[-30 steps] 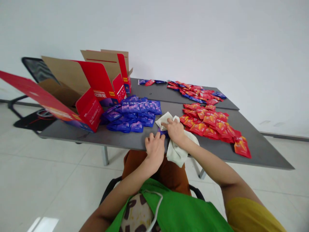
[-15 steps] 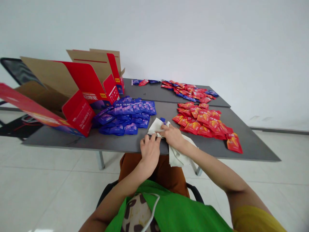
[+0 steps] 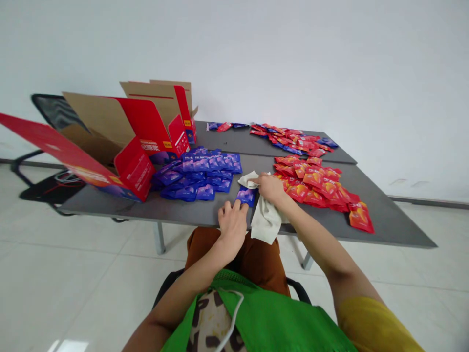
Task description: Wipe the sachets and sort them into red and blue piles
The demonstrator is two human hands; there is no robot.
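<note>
A single blue sachet (image 3: 245, 196) lies flat near the table's front edge, its printed face up. My left hand (image 3: 233, 223) is at its near edge, fingers stretched out with the tips touching the sachet and the table. My right hand (image 3: 270, 188) is closed on a white cloth (image 3: 266, 221). One end of the cloth lies at the sachet's far edge, and the rest hangs over the table's front edge. A pile of blue sachets (image 3: 200, 173) is to the left, and a pile of red sachets (image 3: 315, 181) to the right.
Open red cardboard boxes (image 3: 135, 168) stand at the left of the grey table (image 3: 388, 222). Mixed red and blue sachets (image 3: 289, 139) lie farther back by the wall. One red sachet (image 3: 360, 217) sits at the right. A black chair (image 3: 44, 188) is beyond the left end.
My right hand has drawn the cloth up and right, uncovering the blue sachet it mostly covered. My left hand no longer touches the cloth. The view has shifted slightly left.
</note>
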